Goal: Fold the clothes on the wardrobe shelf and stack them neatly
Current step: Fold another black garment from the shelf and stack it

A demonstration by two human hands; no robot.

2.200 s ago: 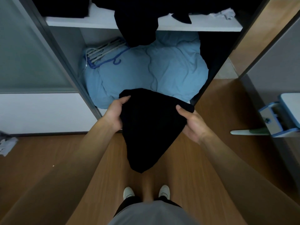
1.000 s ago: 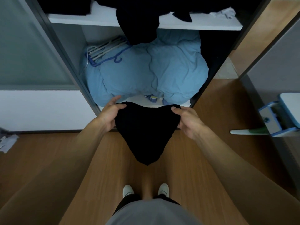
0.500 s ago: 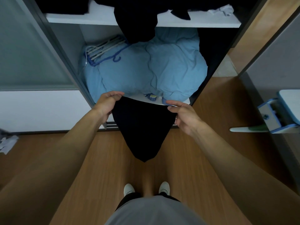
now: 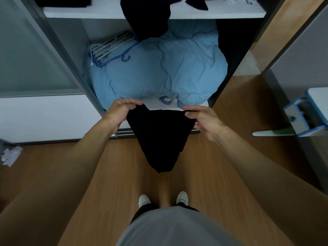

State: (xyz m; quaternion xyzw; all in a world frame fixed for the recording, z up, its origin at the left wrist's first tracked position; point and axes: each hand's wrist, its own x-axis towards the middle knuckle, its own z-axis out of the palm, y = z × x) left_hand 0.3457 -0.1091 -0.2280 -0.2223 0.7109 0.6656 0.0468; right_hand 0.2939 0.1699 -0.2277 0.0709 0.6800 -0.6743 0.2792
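Head view looks straight down at a person standing before an open wardrobe. Both hands are raised in front of the body and hold one black garment [image 4: 159, 139] by its top edge. The left hand [image 4: 120, 112] pinches the upper left corner between thumb and curled fingers; the right hand [image 4: 204, 119] grips the upper right corner the same way. Stretched between the two hands, the cloth hangs free in the air and narrows to a rounded point above the wooden floor [image 4: 99, 174], touching neither the floor nor the wardrobe.

Above, the white wardrobe shelf [image 4: 106, 12] carries more dark clothes, unfolded: a dark garment [image 4: 147, 20] droops over the front edge near the middle, another dark piece [image 4: 197, 4] lies to its right, and a dark pile [image 4: 62, 1] sits at the far left. Under the shelf a bulky light-blue duvet [image 4: 168, 68] fills the lower compartment, with a bundle of hangers [image 4: 110, 48] lying on its upper left part. A frosted sliding door [image 4: 26, 59] covers the wardrobe's left side.

On the floor at the far left lie pale scraps [image 4: 10, 155], too blurred to identify. At the right edge stands a blue-and-white object [image 4: 305, 114]. Two white shoes [image 4: 144, 200] show below the hanging cloth, just beyond the person's grey shirt [image 4: 177, 228]
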